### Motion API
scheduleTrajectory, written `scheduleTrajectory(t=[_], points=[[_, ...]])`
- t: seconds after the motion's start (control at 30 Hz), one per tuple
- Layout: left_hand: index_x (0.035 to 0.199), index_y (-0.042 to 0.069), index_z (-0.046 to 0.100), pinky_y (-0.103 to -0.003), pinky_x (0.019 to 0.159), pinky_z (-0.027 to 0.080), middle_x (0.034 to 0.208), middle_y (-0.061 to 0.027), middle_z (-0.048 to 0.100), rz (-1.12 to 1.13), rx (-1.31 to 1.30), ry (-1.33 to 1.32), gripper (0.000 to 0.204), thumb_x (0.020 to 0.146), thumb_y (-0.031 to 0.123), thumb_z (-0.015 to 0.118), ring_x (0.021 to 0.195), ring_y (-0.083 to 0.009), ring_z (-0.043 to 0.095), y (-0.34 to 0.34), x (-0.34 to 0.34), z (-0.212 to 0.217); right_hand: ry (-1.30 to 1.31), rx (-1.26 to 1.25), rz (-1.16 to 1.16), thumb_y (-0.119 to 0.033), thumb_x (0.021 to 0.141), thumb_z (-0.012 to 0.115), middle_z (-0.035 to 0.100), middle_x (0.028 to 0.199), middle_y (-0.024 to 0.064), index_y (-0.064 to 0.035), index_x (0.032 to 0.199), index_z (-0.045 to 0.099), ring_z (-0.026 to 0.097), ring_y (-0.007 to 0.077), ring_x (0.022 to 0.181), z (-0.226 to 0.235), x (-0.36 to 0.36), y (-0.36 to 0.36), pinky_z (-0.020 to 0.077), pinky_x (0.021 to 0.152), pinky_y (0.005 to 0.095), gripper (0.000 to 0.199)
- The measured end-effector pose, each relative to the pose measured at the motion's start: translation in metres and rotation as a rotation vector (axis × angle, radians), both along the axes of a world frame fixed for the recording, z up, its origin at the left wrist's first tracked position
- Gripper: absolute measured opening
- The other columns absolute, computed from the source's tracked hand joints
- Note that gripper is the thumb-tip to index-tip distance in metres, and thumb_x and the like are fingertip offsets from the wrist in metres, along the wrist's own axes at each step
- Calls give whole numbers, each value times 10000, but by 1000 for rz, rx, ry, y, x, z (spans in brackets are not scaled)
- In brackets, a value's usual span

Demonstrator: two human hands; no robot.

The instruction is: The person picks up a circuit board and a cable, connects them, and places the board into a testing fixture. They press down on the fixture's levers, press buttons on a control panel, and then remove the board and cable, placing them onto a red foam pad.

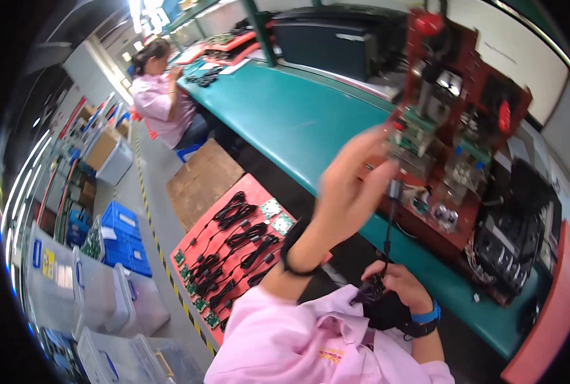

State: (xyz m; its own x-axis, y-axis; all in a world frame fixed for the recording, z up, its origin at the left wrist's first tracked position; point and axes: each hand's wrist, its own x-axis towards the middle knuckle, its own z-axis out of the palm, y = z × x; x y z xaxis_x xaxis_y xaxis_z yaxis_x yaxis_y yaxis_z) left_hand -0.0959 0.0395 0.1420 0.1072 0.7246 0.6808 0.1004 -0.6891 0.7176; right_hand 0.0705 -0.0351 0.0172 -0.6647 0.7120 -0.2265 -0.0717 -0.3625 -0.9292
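Hanging near vertical, the black cable (387, 237) runs plug-up from right hand (397, 285), gripping its bundle, to left hand (352, 182), pinching its plug.

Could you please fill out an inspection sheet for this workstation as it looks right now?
Surface: teal workbench, bare in the middle.
Job's things: black cable running from the raised left hand down to the right hand; its upper plug sits close to the red test fixture, contact cannot be told.
Clutter: red tray beside the bench, loaded with coiled black cables and small green circuit boards.
Grippers: left hand pinches the cable's upper end; right hand holds the bunched lower end.
Cables: black bundles in a bin at the right.
Surroundings: a co-worker seated further along, blue crates and clear bins on the floor.
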Motion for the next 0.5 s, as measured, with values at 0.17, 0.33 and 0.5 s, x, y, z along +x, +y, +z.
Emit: scheduleTrajectory(t=[0.17, 0.33, 0.5], points=[[1048, -38, 503, -275, 722, 445, 985, -123, 553, 373, -720, 131, 231, 846, 58, 443, 803, -193, 569, -88, -87, -145, 434, -21, -167, -122, 705, 513, 497, 1089, 155, -29, 833, 529, 511, 192, 956, -10, -19, -3, 380, 870, 311, 159], [1122, -36, 463, -262, 704, 451, 1047, -117, 532, -40, -1073, -632, 283, 869, 85, 420, 826, -153, 570, -111, -87, -162, 481, -49, -181, -70, 672, 523, 442, 1163, 186, -37, 778, 493, 516, 236, 981, -17, -41, -4, 397, 871, 316, 116], [1191, -31, 414, -282, 783, 433, 1124, -119, 508, 53, -732, -384, 351, 861, 87, 439, 909, -162, 569, -87, -85, -141, 539, -145, -320, -59, 700, 543, 434, 1159, 180, -44, 854, 467, 514, 242, 1004, -22, -55, -8, 447, 845, 354, 172]])
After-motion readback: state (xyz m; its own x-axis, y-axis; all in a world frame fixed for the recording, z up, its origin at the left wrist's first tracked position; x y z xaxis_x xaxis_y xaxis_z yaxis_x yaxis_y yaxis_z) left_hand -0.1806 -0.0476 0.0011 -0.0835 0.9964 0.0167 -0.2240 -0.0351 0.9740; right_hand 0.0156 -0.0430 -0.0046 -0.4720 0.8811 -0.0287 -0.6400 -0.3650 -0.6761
